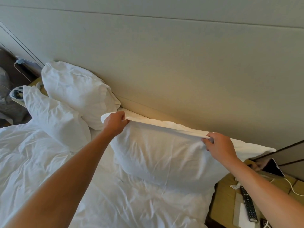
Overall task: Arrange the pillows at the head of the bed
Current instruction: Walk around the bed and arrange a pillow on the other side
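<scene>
A white pillow stands on its long edge against the beige headboard, on the right half of the bed. My left hand pinches its top edge near the left corner. My right hand pinches the same top edge further right. The fabric between the hands is pulled taut. Two more white pillows lie at the far left: one leans on the headboard, the other rests in front of it.
A rumpled white duvet covers the bed. The bedside table at the right carries a remote control, a tablet and white cables. Another bedside table with a cable sits at the far left.
</scene>
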A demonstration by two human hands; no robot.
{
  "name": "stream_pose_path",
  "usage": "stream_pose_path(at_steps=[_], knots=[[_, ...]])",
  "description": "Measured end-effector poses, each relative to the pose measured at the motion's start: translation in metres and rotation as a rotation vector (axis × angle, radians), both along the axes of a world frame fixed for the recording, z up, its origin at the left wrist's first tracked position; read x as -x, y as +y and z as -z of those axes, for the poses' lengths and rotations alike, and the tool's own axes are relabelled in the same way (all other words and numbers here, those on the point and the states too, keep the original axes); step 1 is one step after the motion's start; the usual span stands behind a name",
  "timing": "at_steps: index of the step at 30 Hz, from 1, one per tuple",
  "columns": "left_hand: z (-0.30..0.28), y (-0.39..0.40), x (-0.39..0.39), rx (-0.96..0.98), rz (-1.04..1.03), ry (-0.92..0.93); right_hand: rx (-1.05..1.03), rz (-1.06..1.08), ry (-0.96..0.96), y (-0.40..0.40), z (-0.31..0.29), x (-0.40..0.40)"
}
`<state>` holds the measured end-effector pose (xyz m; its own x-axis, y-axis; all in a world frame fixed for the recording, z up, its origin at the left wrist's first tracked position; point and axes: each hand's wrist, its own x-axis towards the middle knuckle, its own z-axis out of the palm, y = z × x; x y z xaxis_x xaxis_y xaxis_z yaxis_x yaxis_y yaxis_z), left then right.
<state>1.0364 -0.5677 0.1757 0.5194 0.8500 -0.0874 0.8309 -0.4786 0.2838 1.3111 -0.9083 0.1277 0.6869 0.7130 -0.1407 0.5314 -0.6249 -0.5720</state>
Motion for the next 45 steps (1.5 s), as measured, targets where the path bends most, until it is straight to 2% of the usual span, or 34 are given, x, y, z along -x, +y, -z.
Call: stream_pose_path(at_steps=[5, 12, 20, 24, 35, 40, 45], knots=[[0.007, 0.0, 0.013, 0.099, -0.033, -0.056, -0.026, 0.035, 0.0, -0.001, 0.001, 0.002], [0.021, -0.006, 0.015, 0.082, -0.011, -0.073, -0.069, 0.037, 0.002, -0.003, -0.002, 0.008], [0.015, 0.007, 0.013, 0.156, -0.187, -0.401, -0.053, -0.022, 0.006, 0.014, -0.011, 0.019], [-0.001, 0.026, 0.017, 0.134, -0.225, -0.498, -0.078, -0.041, 0.019, 0.032, -0.018, 0.028], [-0.015, 0.068, 0.033, 0.012, -0.225, -0.533, -0.157, -0.006, 0.082, 0.077, -0.022, 0.038], [0.016, 0.079, 0.047, 0.079, -0.224, -0.446, -0.104, 0.016, 0.114, 0.096, -0.004, 0.049], [0.019, 0.087, 0.024, 0.161, -0.254, -0.57, -0.144, 0.079, 0.141, 0.111, -0.004, 0.037]])
